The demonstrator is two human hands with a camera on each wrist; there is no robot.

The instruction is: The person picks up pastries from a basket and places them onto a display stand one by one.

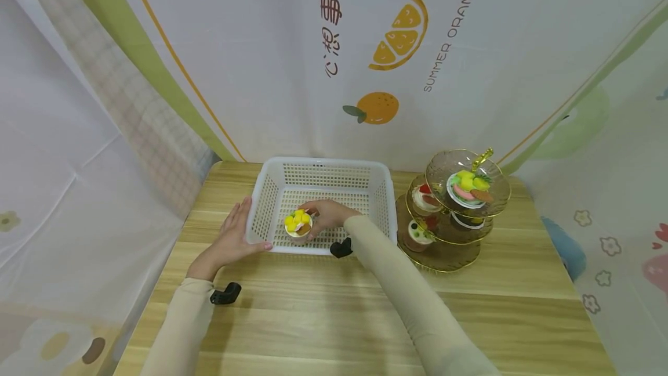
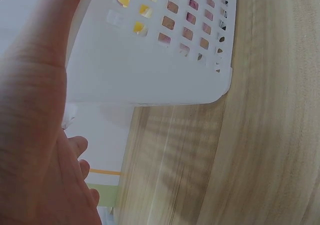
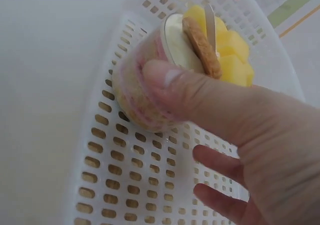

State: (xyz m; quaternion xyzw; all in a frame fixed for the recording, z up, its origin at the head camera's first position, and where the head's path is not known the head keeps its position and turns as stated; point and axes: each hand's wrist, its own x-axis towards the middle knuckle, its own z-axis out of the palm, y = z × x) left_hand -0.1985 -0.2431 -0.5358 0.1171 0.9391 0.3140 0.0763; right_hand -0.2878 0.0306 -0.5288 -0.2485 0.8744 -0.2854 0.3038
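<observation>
My right hand [image 1: 330, 214] is inside a white plastic basket [image 1: 334, 161] and holds a dessert cup [image 1: 299, 231] at its left part. In the right wrist view the cup [image 3: 145, 80] is clear, with pink and cream layers, yellow fruit cubes and a brown biscuit on top. The thumb presses its side; two fingers stand away from it, and the far side of the grip is hidden. My left hand [image 1: 233, 242] lies against the basket's near left corner, thumb along the front rim, fingers stretched along the left wall. Yellow shows through the basket holes [image 2: 145, 10] in the left wrist view.
Right of the basket stands a three-tier stand [image 1: 469, 237] with gold rims and a gold handle [image 1: 482, 158]. A fruit-topped dessert [image 1: 468, 189] sits on its top tier, with several more below. A wood-grain table [image 1: 292, 318] carries everything; a printed curtain [image 1: 261, 74] hangs behind.
</observation>
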